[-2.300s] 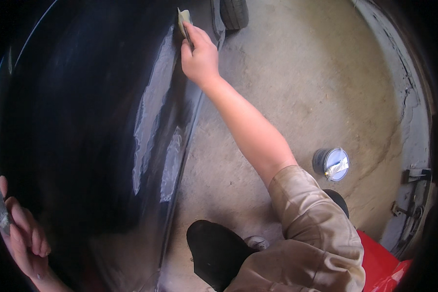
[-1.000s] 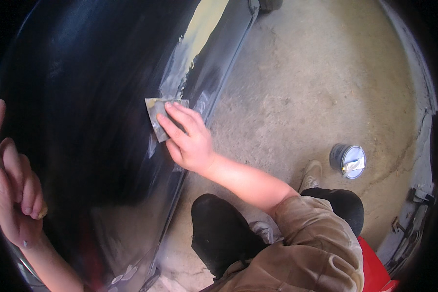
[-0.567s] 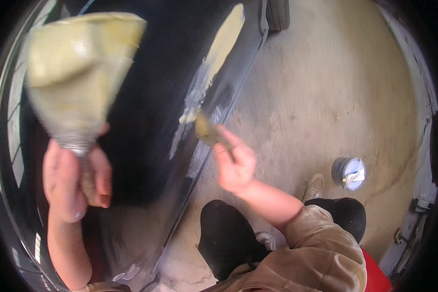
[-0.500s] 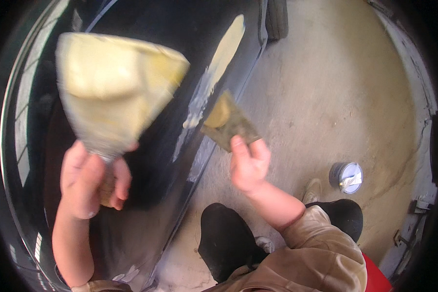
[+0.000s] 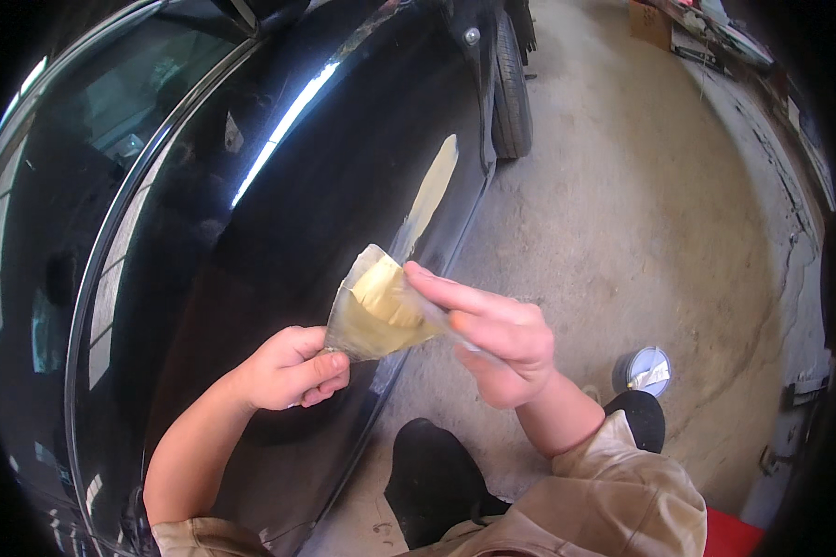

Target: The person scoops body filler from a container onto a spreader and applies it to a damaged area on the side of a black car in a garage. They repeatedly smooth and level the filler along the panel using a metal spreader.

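Observation:
In my left hand (image 5: 293, 371) is a wide putty knife (image 5: 353, 330), its blade tilted and smeared with pale yellow filler (image 5: 385, 297). The fingers close round its lower end, hiding the handle. My right hand (image 5: 497, 343) pinches a thin flat spreader (image 5: 464, 339), seen nearly edge-on. That spreader meets the right side of the blade, beside the filler. Behind both tools stands a black car door (image 5: 297, 223). A long streak of the same pale filler (image 5: 432, 190) runs along it, and the blade covers the streak's lower part.
A car tyre (image 5: 511, 102) is at the far end of the door. On the concrete floor (image 5: 613, 232), right of my knee (image 5: 437, 464), sits a round can (image 5: 646, 371). Something red (image 5: 729, 534) shows at lower right. A cardboard box (image 5: 650, 23) stands far off by the wall.
My left hand has moved right and lowered the putty knife. The spreader has turned edge-on and come against the blade. The view has shifted, showing more of the car.

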Tool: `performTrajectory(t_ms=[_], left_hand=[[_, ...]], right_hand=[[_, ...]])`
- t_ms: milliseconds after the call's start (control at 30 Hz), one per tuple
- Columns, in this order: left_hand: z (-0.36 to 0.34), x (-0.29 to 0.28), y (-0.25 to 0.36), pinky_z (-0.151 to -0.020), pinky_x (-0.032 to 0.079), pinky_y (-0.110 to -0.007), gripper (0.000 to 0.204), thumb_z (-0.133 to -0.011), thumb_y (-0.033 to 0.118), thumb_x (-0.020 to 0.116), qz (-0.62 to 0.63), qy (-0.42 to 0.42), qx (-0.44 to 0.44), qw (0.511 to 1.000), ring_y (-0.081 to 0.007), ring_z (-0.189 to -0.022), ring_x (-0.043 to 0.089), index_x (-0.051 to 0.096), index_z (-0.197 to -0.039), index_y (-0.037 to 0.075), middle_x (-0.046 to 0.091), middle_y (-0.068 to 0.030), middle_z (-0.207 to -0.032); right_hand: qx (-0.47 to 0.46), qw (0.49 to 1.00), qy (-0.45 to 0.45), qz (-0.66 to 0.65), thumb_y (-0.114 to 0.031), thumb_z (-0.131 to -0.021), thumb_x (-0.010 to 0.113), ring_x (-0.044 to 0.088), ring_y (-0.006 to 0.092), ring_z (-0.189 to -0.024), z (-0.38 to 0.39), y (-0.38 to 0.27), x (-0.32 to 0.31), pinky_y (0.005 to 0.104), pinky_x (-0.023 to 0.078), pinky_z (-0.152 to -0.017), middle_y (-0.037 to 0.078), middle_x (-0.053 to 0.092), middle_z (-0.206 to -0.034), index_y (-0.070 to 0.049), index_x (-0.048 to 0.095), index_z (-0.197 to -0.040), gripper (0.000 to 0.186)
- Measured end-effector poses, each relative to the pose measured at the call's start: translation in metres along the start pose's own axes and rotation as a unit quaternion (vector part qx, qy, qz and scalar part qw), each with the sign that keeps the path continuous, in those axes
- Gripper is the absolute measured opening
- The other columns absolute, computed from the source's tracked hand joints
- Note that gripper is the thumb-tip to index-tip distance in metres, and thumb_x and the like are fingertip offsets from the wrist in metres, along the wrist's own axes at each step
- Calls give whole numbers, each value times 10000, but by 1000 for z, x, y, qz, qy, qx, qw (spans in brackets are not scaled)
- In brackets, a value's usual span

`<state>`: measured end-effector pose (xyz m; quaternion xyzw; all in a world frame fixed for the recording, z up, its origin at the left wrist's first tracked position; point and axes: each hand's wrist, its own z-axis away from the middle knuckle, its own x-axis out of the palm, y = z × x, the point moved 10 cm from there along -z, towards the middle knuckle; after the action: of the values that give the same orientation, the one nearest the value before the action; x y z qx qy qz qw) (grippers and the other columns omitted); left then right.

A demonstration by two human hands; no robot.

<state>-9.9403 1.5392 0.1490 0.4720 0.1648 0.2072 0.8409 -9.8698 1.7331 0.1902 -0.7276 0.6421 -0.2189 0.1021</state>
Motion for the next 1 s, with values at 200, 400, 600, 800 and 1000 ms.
performTrajectory(t_ms=[200,400,600,800,1000], left_hand=[[1,-5,4,-486,414,-231,234,-1035,228,525,8,14,15,1000,-68,-549,451,543,-893,42,518,-17,-722],[1,-2,2,-479,409,-228,204,-1030,183,512,-10,16,26,999,-65,-550,451,544,-887,41,519,-16,-715],[-3,-1,-7,-471,406,-227,220,-1021,213,527,-24,31,9,999,-65,-545,462,545,-883,43,530,-16,-713],[-2,-16,16,-462,378,-237,201,-1024,240,519,38,93,163,981,-81,-552,449,506,-949,54,506,-29,-744],[15,13,30,-739,493,-360,714,-805,-112,567,-507,188,364,758,-291,-794,589,337,-1474,-14,566,-160,-962]], right_hand=[[71,988,-44,130,126,-809,573,609,377,-1201,-3,5,-2,375,522,-975,267,565,-1347,22,608,-1283,486],[108,976,-113,154,105,-836,579,598,347,-1223,2,7,-5,358,501,-1008,231,566,-1365,31,565,-1334,504],[149,972,-103,150,55,-873,598,657,364,-1088,25,18,-11,369,538,-913,215,641,-1231,1,548,-1360,493],[362,920,-91,120,-45,-959,561,686,263,-825,69,83,-4,352,538,-749,144,704,-911,-12,584,-1295,338],[440,784,264,-349,-91,-1016,502,633,141,-995,118,109,41,303,510,-898,61,647,-1148,32,548,-1288,302]])
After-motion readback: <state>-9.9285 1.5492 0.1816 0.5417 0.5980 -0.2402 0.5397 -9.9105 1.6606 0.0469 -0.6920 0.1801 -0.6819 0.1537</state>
